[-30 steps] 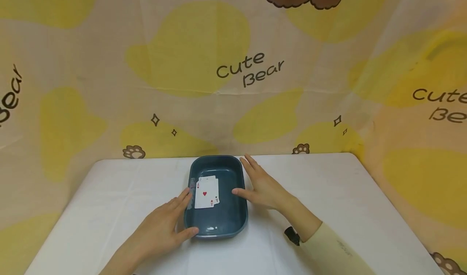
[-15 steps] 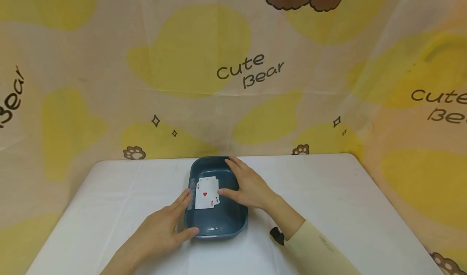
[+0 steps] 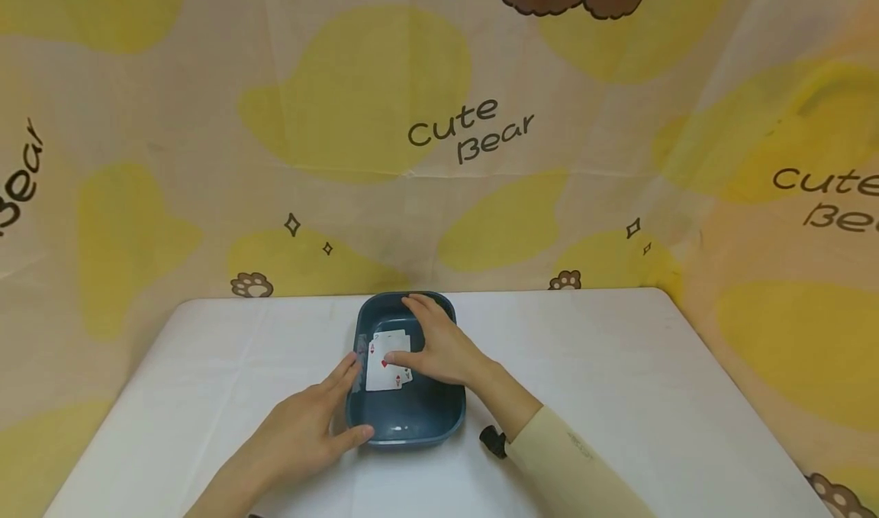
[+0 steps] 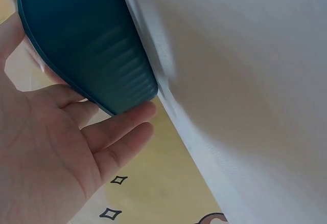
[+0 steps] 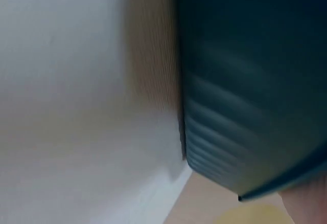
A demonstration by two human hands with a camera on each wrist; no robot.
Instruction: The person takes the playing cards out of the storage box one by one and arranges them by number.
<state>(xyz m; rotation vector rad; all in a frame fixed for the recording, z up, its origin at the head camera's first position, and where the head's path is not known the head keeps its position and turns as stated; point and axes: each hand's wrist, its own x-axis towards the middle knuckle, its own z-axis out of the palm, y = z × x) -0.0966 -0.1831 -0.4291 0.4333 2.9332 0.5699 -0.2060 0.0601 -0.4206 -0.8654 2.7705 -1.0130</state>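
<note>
Playing cards [image 3: 386,361], flat, glossy, in rounded blue tray [image 3: 419,419]

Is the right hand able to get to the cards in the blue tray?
Probably yes. The right hand is already inside the open blue tray, its thumb lying on the cards. Nothing covers them. The left hand rests on the tray's near left rim, out of the way.

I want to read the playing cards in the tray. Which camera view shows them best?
The head view: the cards lie face up in the blue tray, a red heart showing, with the right hand touching them. Both wrist views show only the tray's outer wall and the white table, no cards.
</note>
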